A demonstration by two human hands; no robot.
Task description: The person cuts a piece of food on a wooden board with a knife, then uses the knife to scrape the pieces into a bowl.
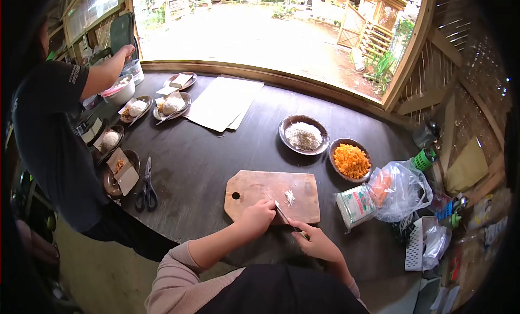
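In the head view, my right hand [318, 242] is wrapped round the handle of a knife [281, 211], whose blade points up and left over the wooden cutting board [249, 184]. My left hand [257, 216] rests on the board's near edge with fingers curled together beside the blade tip. What it pinches is hidden by the fingers. A small pile of white shreds [290, 198] lies on the board just right of the knife.
Behind the board stand a bowl of white shreds [303, 136] and a bowl of orange pieces [351, 161]. A printed packet [356, 206] and plastic bag [403, 192] lie right. Scissors [147, 189] and several plates with food are left, near a co-worker [51, 130].
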